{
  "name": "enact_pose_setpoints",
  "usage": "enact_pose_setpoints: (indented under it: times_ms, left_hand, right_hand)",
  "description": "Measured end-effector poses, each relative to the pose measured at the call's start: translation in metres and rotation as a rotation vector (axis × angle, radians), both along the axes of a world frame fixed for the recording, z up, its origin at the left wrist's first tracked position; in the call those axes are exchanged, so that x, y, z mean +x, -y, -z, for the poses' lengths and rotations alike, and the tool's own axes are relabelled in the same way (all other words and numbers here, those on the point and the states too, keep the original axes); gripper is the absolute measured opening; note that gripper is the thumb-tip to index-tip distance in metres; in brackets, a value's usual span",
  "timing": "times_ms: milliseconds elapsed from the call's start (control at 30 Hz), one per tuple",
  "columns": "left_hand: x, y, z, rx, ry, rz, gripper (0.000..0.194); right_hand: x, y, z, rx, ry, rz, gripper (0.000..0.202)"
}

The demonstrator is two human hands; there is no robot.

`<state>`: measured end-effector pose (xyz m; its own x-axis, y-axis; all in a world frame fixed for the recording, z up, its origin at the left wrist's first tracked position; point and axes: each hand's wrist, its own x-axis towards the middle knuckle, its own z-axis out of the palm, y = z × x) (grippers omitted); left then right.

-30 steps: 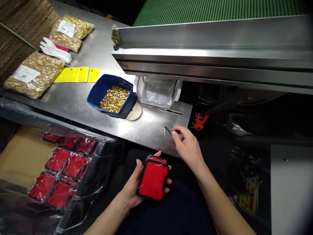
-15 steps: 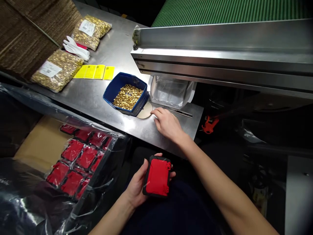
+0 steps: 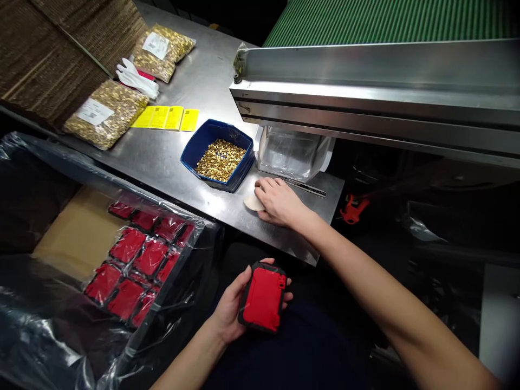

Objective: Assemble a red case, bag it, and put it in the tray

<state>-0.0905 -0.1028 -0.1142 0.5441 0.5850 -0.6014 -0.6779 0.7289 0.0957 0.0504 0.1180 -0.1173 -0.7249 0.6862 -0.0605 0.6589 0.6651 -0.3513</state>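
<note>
My left hand (image 3: pixel 233 306) holds a red and black plastic case (image 3: pixel 263 297) above my lap, below the table's front edge. My right hand (image 3: pixel 278 201) lies on the steel table (image 3: pixel 162 157), its fingers on a pale round disc (image 3: pixel 252 202) just in front of a blue tray (image 3: pixel 217 154) filled with small brass parts. A thin metal tool (image 3: pixel 304 187) lies just behind the right hand, beside a clear plastic bag (image 3: pixel 290 154).
A box lined with plastic holds several red cases (image 3: pixel 138 254) at lower left. Bags of brass parts (image 3: pixel 103 111), white gloves (image 3: pixel 136 81) and yellow labels (image 3: pixel 168 117) lie on the table's far left. A steel conveyor frame (image 3: pixel 377 92) overhangs the right.
My right hand went from the table's front edge to the blue tray and has drawn the pale disc out from beside it toward me. The left hand keeps the red case.
</note>
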Motion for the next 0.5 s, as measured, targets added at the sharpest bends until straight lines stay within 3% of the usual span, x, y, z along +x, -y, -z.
enact_pose_setpoints:
  times_ms: [67, 133, 267, 333, 400, 500]
  left_hand:
    - [0.001, 0.0, 0.002, 0.002, -0.027, 0.003, 0.063]
    - [0.002, -0.001, 0.004, -0.005, -0.06, -0.002, 0.062]
    - [0.004, -0.006, 0.01, -0.043, -0.097, 0.017, 0.063]
    - [0.005, -0.008, 0.014, -0.062, -0.109, 0.038, 0.063]
    - [0.007, -0.011, 0.018, -0.08, -0.129, 0.049, 0.061]
    - [0.01, -0.014, 0.024, -0.077, -0.147, 0.065, 0.056]
  right_hand:
    - [0.005, 0.011, -0.012, -0.02, -0.011, 0.047, 0.038]
    - [0.015, 0.028, -0.025, -0.15, -0.128, 0.167, 0.039]
    - [0.048, 0.072, -0.037, -0.842, -0.678, 0.475, 0.039]
    - [0.066, 0.094, -0.038, -1.115, -0.813, 0.568, 0.039]
    - [0.083, 0.116, -0.038, -1.209, -0.799, 0.61, 0.042]
    - [0.1, 0.149, -0.042, -1.096, -0.632, 0.626, 0.027]
